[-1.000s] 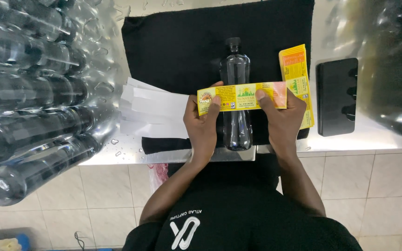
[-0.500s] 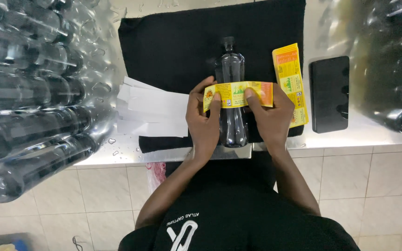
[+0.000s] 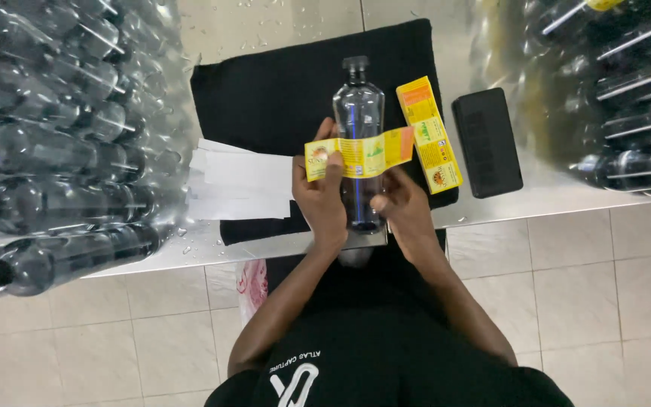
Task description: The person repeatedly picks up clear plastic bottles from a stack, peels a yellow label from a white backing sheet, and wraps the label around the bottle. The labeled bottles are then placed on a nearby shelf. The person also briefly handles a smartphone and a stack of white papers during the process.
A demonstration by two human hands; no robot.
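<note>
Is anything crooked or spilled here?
The label sits slightly tilted across the bottle, its right end loose and higher. Water drops lie on the table by the left bottles.

Stacked bottles [image 3: 54, 136] wall left; black cloth [image 3: 280, 98] free.

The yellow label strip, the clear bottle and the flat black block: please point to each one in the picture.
yellow label strip [image 3: 359, 157], head view, middle of the strip across the bottle.
clear bottle [image 3: 358, 105], head view, shoulder below the black cap.
flat black block [image 3: 487, 142], head view, centre of its top face.
</note>
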